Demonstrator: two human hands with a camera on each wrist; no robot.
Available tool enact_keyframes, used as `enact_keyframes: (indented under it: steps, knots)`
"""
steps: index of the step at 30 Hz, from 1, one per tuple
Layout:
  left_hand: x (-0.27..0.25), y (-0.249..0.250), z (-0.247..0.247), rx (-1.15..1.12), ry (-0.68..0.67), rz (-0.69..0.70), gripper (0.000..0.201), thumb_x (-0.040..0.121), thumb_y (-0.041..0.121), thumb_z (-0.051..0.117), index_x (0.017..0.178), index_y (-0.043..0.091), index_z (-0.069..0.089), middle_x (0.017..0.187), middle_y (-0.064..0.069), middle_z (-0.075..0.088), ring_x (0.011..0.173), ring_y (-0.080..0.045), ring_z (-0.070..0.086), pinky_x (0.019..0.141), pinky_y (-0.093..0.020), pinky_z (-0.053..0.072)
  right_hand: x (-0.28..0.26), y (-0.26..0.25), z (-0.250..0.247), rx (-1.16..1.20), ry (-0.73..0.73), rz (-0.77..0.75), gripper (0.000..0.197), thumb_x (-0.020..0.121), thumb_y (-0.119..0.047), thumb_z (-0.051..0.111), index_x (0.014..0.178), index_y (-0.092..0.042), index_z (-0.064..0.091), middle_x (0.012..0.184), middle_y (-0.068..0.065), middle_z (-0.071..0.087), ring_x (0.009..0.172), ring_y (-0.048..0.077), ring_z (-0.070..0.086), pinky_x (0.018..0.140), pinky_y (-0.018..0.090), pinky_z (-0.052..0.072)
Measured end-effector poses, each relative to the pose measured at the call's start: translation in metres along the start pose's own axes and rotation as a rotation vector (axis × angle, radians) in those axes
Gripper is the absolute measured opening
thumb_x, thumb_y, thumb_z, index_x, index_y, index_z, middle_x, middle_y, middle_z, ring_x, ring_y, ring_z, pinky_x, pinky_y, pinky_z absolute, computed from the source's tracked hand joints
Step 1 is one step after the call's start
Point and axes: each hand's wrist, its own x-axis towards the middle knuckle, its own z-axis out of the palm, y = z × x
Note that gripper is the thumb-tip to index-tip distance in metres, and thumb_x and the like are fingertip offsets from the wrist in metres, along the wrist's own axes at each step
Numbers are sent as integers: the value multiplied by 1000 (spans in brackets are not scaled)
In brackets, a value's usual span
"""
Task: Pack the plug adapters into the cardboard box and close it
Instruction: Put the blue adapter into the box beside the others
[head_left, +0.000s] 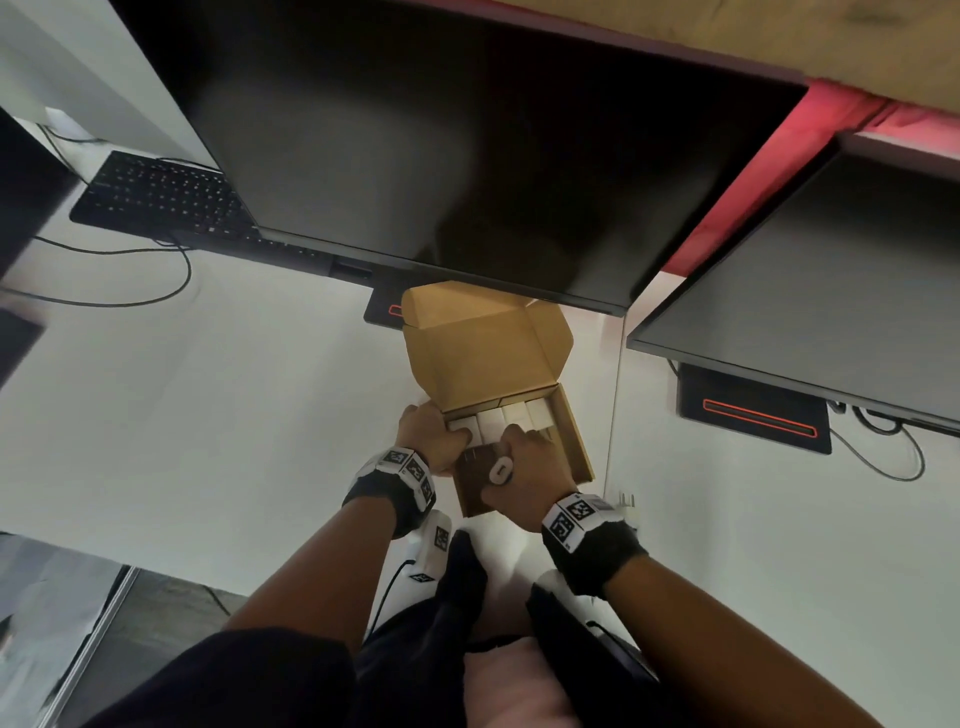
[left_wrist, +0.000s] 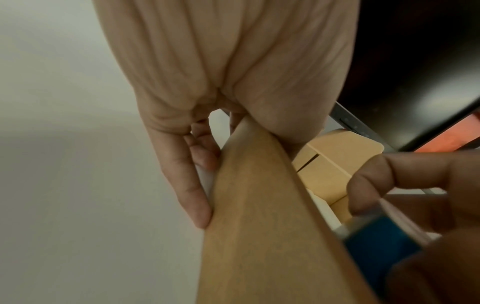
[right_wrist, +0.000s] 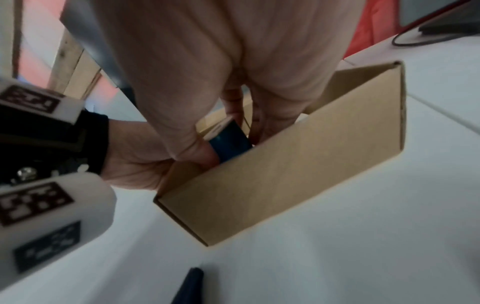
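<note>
The cardboard box (head_left: 574, 441) stands open on the white desk, its lid (head_left: 483, 343) tipped back toward the monitor. Several white plug adapters (head_left: 498, 415) fill its far row. My left hand (head_left: 434, 441) grips the box's left wall (left_wrist: 259, 205), fingers (left_wrist: 187, 185) flat against the outside and the thumb over the rim. My right hand (head_left: 524, 452) reaches down inside the box and pinches a blue-packaged plug adapter (right_wrist: 233, 148) between thumb and fingers (right_wrist: 270, 121). That blue adapter (left_wrist: 381, 246) sits low between the box walls (right_wrist: 298, 164).
A large dark monitor (head_left: 467, 145) overhangs the box lid, its stand base (head_left: 382, 309) just behind. A second monitor (head_left: 805, 291) stands to the right. At the far left lie a black keyboard (head_left: 156, 192) and a cable (head_left: 176, 280). The desk's near edge (head_left: 119, 566) is at lower left.
</note>
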Motion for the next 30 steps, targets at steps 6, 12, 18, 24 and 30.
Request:
enact_keyframes:
  steps: [6,12,18,24,30]
  knots:
    - [8,-6,4,18,4,3,54,54,50,51,93,16,66,97,-12,76,98,-37,74,86,-53,66,-4,0,10,-50,0,-25,27,76,-31,71,91,-25,49,87,-6,57,80,17,56,61,29,49]
    - [-6,7,-1,20,16,4,24,65,41,56,82,24,56,101,-13,75,105,-37,70,94,-50,62,4,-3,20,-73,-15,-1,27,80,-39,67,103,-29,62,95,-4,67,84,20,66,72,38,61]
    - [1,0,1,32,17,-1,40,60,45,57,91,19,63,102,-13,75,102,-36,71,92,-51,64,11,-1,23,-123,-40,-5,22,82,-29,67,103,-23,66,95,0,68,85,21,66,74,36,61]
    - [-4,3,-1,27,11,4,34,62,41,61,89,20,63,102,-11,75,107,-36,69,96,-50,61,20,-4,27,-220,3,-26,22,87,-31,63,108,-23,60,90,0,61,81,23,60,72,37,58]
    - [-6,5,-1,-14,27,14,21,65,41,60,79,25,61,97,-10,77,103,-38,73,91,-56,63,21,-1,26,-177,28,-51,24,90,-29,63,113,-23,60,101,5,68,92,27,66,78,40,59]
